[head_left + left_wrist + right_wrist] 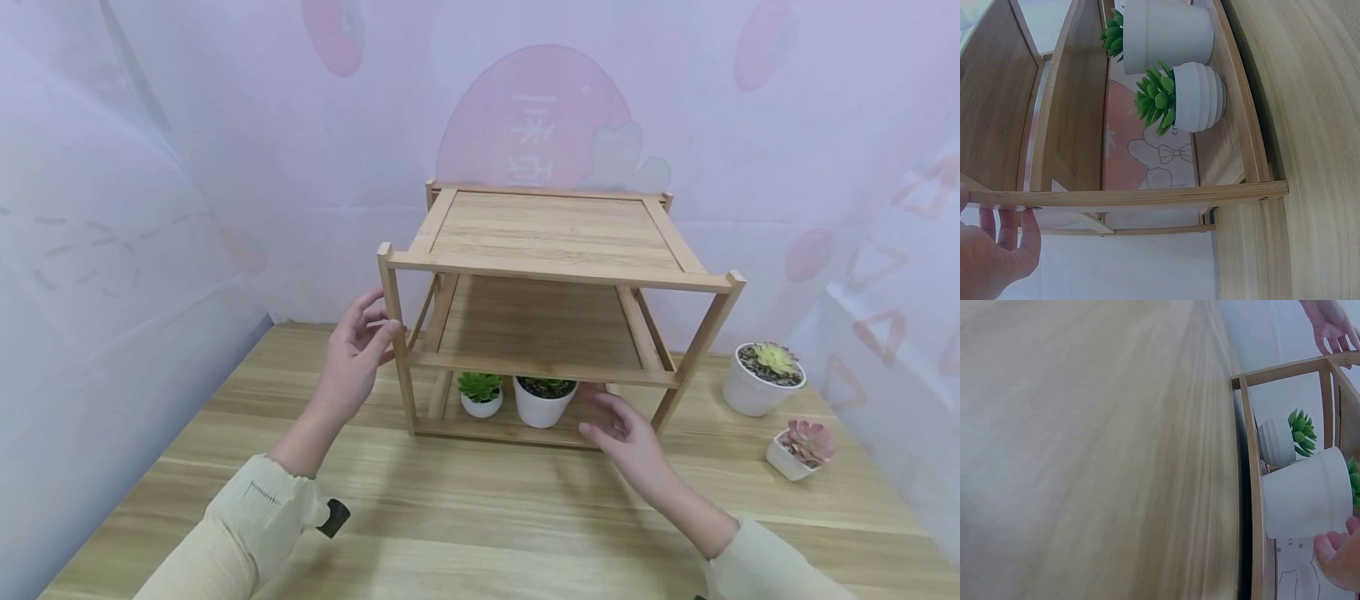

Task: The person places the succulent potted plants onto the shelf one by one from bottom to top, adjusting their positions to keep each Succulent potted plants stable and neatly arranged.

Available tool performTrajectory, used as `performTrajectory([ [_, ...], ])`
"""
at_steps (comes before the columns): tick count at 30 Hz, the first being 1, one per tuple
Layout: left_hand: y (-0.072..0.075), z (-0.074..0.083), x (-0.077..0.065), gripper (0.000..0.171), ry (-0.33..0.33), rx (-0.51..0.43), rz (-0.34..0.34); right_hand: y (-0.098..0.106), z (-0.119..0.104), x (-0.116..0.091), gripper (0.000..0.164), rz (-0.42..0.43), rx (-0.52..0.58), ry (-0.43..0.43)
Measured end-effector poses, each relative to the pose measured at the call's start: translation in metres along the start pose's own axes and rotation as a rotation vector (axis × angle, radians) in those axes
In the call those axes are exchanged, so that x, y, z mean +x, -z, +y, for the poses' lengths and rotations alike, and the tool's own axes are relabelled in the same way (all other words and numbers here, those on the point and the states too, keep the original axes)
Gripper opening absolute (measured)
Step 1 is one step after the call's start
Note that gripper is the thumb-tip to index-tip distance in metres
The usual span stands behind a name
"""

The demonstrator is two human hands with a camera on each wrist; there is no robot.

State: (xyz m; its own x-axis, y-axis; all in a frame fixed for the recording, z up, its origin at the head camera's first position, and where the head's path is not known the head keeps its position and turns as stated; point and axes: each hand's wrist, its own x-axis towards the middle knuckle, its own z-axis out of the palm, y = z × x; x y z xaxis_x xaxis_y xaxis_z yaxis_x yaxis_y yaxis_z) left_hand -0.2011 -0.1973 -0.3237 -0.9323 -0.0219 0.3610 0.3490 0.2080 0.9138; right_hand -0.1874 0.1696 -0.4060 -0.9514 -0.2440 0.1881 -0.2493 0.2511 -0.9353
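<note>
A wooden shelf [555, 225] with three levels stands on the table. My left hand [356, 358] holds its front left post [395, 308] between thumb and fingers, as the left wrist view also shows. On the bottom level are a small ribbed white pot [1197, 97] with a green succulent [1157, 100] and, beside it, a larger white pot [542, 408] with dark soil and green leaves. My right hand [626, 442] is at the right of the larger pot, fingers loosely bent and apart. In the right wrist view its fingertips are close by that pot's rim; part of the hand is cut off.
On the table [465, 517] right of the shelf stand a white pot with a yellow-green succulent [761, 383] and a small white pot with a pink succulent [798, 450]. A printed cloth [337, 150] hangs behind and along both sides. The middle level sits low over the pots.
</note>
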Motion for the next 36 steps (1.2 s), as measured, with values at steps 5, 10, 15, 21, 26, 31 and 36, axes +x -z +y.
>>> performTrajectory([
  [5,0.0,0.001,0.0,0.053,0.001,0.001,-0.001,0.003,0.003,-0.011,0.048,-0.026,-0.005,0.056],
  [10,0.0,0.0,0.0,0.053,0.001,0.002,0.002,0.006,0.005,-0.021,0.042,-0.013,0.036,0.098],
  [15,0.001,-0.001,0.0,0.053,-0.001,-0.001,0.001,0.012,0.007,-0.03,0.033,0.05,0.064,0.164],
  [21,0.0,-0.001,0.001,0.053,-0.003,-0.003,0.001,0.022,0.009,-0.037,0.024,0.138,0.119,0.169],
  [26,0.001,-0.001,0.001,0.053,-0.006,-0.005,0.003,0.031,0.009,-0.039,0.018,0.229,0.155,0.191],
  [31,0.001,-0.001,0.001,0.053,0.001,-0.003,0.002,0.04,0.012,-0.04,0.013,0.299,0.212,0.221],
  [36,0.0,0.0,0.0,0.053,0.009,-0.005,0.001,0.051,0.016,-0.045,0.016,0.325,0.21,0.207],
])
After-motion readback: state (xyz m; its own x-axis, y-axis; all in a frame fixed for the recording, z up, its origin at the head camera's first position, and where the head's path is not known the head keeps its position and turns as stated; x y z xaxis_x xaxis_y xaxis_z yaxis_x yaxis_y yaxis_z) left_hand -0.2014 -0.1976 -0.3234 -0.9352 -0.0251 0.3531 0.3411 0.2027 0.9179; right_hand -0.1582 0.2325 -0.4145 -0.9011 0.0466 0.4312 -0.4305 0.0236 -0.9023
